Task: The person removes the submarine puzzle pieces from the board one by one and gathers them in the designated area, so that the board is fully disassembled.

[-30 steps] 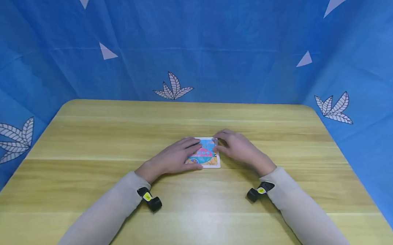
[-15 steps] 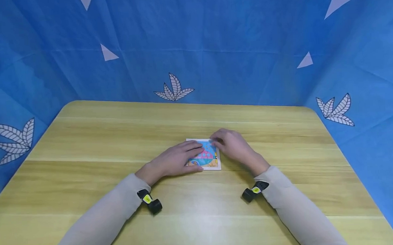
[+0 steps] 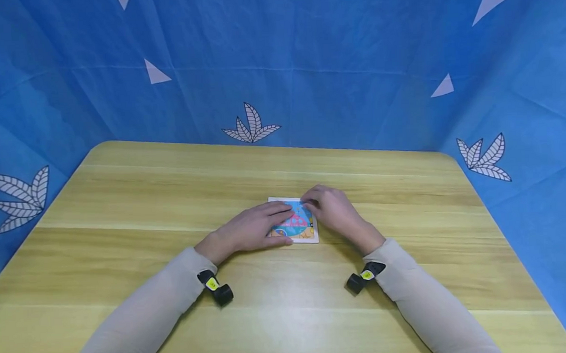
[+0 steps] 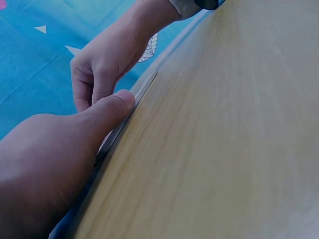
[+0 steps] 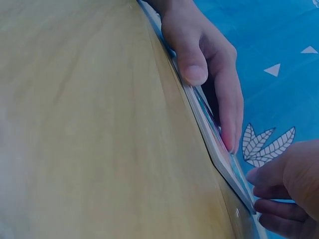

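A small picture puzzle (image 3: 292,229) with a white frame lies flat on the table, showing a pink and blue submarine over sand. My left hand (image 3: 254,228) covers its left part. In the right wrist view, the straight fingers of the left hand (image 5: 199,55) reach over the picture while its thumb rests at the near rim. My right hand (image 3: 334,208) is at the puzzle's far right corner, fingers bent and thumb close to the index finger. Seen from the right wrist, the right hand's fingertips (image 5: 264,209) meet the puzzle's edge; whether they pinch a piece is hidden.
The wooden table (image 3: 169,186) has rounded far corners. A blue cloth (image 3: 335,63) with white leaves and triangles hangs behind it and along both sides. Each wrist carries a small black camera, the left camera (image 3: 217,289) and the right camera (image 3: 363,278).
My right hand has shifted slightly left, over the puzzle's far right corner, and its fingers have drawn closer together. The left hand and the puzzle have stayed nearly still.
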A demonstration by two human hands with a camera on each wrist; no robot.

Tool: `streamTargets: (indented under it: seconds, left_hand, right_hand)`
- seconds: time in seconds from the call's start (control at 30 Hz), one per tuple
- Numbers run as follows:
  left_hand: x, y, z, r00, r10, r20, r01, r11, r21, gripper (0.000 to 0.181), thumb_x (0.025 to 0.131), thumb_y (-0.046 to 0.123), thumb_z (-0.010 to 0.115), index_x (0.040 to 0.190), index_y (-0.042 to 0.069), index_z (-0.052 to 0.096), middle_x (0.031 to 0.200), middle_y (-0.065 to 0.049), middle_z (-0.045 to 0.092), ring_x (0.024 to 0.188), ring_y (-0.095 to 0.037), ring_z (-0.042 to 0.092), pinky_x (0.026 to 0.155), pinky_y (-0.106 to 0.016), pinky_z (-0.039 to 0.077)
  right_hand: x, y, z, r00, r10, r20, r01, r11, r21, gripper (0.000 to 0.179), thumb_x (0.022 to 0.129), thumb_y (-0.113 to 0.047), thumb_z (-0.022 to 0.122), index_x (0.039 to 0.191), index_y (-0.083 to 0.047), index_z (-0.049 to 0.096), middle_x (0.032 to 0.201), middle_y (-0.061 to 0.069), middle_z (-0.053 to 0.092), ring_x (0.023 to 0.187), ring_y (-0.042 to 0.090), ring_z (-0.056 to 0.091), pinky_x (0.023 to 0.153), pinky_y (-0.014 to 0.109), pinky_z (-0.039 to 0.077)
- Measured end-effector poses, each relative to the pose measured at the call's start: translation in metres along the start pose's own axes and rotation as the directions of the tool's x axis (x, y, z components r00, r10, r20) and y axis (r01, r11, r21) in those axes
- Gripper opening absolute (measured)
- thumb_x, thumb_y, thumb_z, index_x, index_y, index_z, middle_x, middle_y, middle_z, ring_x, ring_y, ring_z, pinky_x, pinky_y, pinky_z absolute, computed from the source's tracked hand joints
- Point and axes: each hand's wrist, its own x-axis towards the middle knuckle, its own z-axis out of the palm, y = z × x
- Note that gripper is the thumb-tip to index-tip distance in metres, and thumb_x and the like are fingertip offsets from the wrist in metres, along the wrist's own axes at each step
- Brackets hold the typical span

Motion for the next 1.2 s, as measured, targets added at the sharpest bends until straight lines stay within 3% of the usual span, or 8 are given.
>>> streamTargets:
  seconds: [0.8, 1.2]
  left_hand:
    - [0.0, 0.003, -0.002, 1.0, -0.003, 0.004, 0.003, 1.0, -0.023, 0.073, 0.095, 0.061, 0.05, 0.149, 0.012, 0.042, 0.154, -0.003, 0.038, 0.143, -0.021, 0.03, 0.115, -0.038, 0.029]
    - [0.0, 0.0, 0.002, 0.999, 0.026, -0.039, -0.026, 1.0, 0.005, 0.074, 0.095, 0.062, 0.049, 0.148, 0.011, 0.044, 0.153, -0.006, 0.039, 0.142, -0.023, 0.032, 0.116, -0.038, 0.028]
  right_hand:
    - [-0.002, -0.015, 0.001, 0.999, 0.03, 0.034, -0.027, 0.997, -0.075, 0.021, 0.094, -0.014, 0.067, 0.11, -0.003, 0.074, 0.115, 0.011, 0.067, 0.105, 0.027, 0.065, 0.09, 0.043, 0.053]
    - [0.001, -0.024, -0.001, 0.997, 0.048, 0.066, -0.039, 0.99, -0.135, 0.021, 0.095, -0.012, 0.065, 0.11, 0.0, 0.073, 0.115, 0.013, 0.067, 0.104, 0.029, 0.065, 0.088, 0.044, 0.054]
